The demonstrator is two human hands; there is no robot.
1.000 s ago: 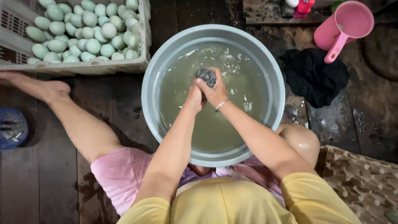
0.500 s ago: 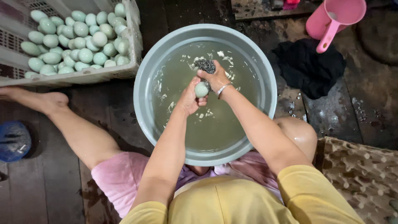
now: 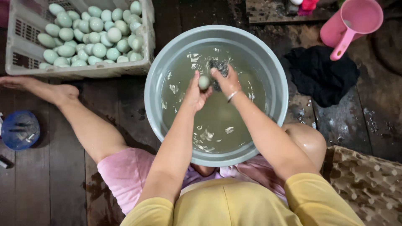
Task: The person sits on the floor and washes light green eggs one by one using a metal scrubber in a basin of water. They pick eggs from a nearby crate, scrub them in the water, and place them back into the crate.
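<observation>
While the person sits on the dark wooden floor [image 3: 54, 184] in a yellow top [image 3: 234, 205] and pink shorts [image 3: 125, 171], both forearms reach forward over a grey plastic basin [image 3: 155, 113] set between the legs. Nearest the camera, at lower right, lies a patterned brown mat [image 3: 368, 188]. Right knee [image 3: 307, 140] rests against the basin's rim; left leg extends out to the left, bare foot [image 3: 25, 83] touching the floor just below a crate.

Basin holds cloudy greenish water [image 3: 217, 121] with surface ripples and reflections. Above the water, near the far half of the basin, the two hands meet. Left hand [image 3: 194, 94]: fingers curled and closed around one pale green egg [image 3: 204, 82], egg held at the fingertips, clear of the water. Right hand [image 3: 226, 81]: closed on a dark metal scouring pad [image 3: 218, 69], pad just beside the egg; contact between pad and egg cannot be confirmed. A thin bracelet [image 3: 232, 96] sits on the right wrist.

Left of the basin, low on the floor: a small blue round container [image 3: 20, 129]. Right of the basin: a crumpled black cloth [image 3: 322, 73] on wet boards.

Farther out, upper left: a grey slotted plastic crate [image 3: 79, 69], touching the basin's rim, filled with many pale green eggs [image 3: 92, 35]. Upper right: a pink plastic scoop [image 3: 354, 23], handle pointing toward the black cloth.
</observation>
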